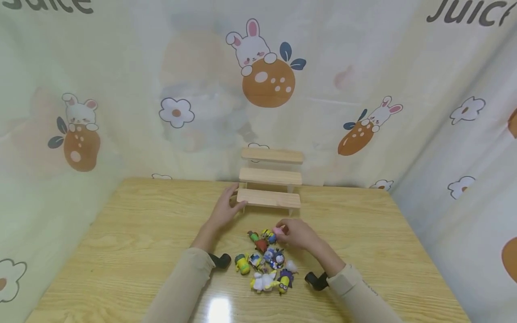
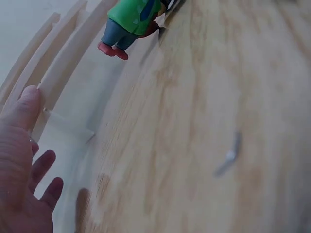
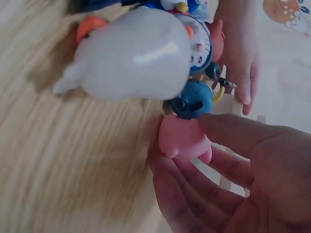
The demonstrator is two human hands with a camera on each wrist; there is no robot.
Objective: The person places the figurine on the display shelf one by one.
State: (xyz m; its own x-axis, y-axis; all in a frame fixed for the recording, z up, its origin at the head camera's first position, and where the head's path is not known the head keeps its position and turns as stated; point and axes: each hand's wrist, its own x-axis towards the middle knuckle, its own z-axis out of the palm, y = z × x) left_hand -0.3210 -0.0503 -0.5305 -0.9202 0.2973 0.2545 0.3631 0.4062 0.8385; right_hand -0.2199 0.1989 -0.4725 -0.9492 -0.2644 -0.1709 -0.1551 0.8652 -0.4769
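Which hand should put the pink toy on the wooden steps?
Probably the right hand: its fingers already pinch the pink toy. The left hand only rests against the wooden steps.

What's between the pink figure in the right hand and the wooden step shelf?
Nothing visible. The right hand pinches the pink figure; bare table lies between it and the step shelf, which the left hand touches.
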